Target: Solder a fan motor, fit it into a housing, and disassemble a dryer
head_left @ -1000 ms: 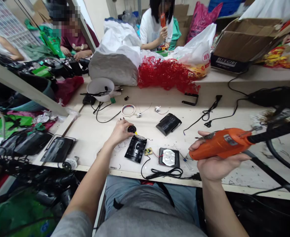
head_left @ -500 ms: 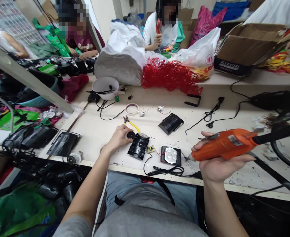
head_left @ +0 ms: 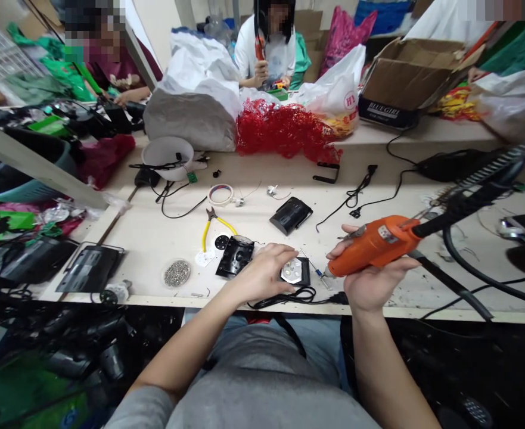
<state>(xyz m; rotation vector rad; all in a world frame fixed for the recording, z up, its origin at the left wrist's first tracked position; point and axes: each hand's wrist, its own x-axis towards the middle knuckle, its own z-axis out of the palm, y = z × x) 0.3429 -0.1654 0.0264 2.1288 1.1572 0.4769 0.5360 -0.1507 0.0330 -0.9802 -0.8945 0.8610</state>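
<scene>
My right hand [head_left: 372, 289] is wrapped round an orange electric screwdriver [head_left: 372, 245], its tip pointing left. Over the table, my left hand [head_left: 269, 269] reaches to the left edge of a black square part with a white round plate [head_left: 292, 271]; its fingertips are at that part, and the hand covers whatever lies under the palm. Just left of it lies an open black housing [head_left: 234, 257], with a small black disc [head_left: 221, 242] beside it. Yellow-handled cutters [head_left: 217, 225] lie behind the housing. A small blue-and-metal piece [head_left: 320, 273] rests below the screwdriver tip.
A dish of screws [head_left: 177, 273] sits near the front edge. Farther back are a black case [head_left: 291, 215], a tape roll [head_left: 220, 194], a white bowl [head_left: 167, 158] and red netting [head_left: 284, 128]. Coiled black cable [head_left: 295, 297] lies in front. A person [head_left: 266, 50] sits opposite.
My left hand has moved right, from the small black disc beside the housing to the square part. The disc now lies on the table. The view has shifted to the right.
</scene>
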